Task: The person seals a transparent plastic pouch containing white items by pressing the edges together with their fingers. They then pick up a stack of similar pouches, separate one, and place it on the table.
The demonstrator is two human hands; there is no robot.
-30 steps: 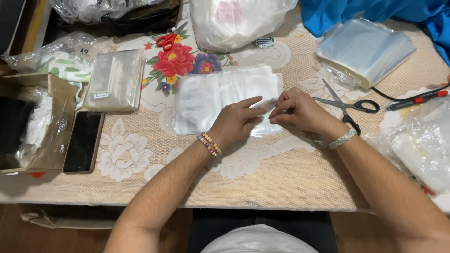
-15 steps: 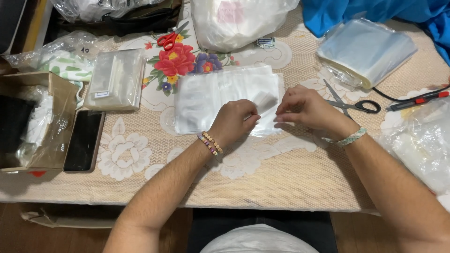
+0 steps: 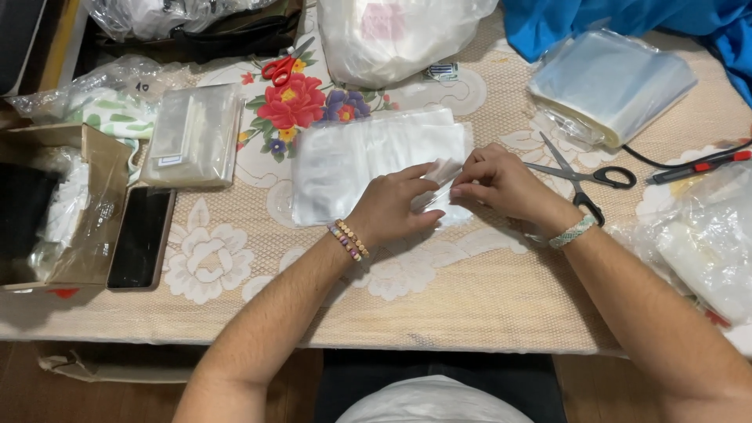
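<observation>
Small clear plastic bag [image 3: 440,182], pinched flat atop a translucent bag stack [image 3: 352,160].

Both forearms enter from the near edge and converge toward the centre. Left hand [image 3: 392,210]: palm down, knuckles up, fingers curled, with index finger and thumb extended right toward the other hand; a beaded band circles the wrist. Right hand [image 3: 501,184]: palm down, fingers bent, fingertips [image 3: 457,188] pinched together and pointing left, almost meeting the left fingertips. A pale woven band circles the right wrist. Both arms are bare.
</observation>
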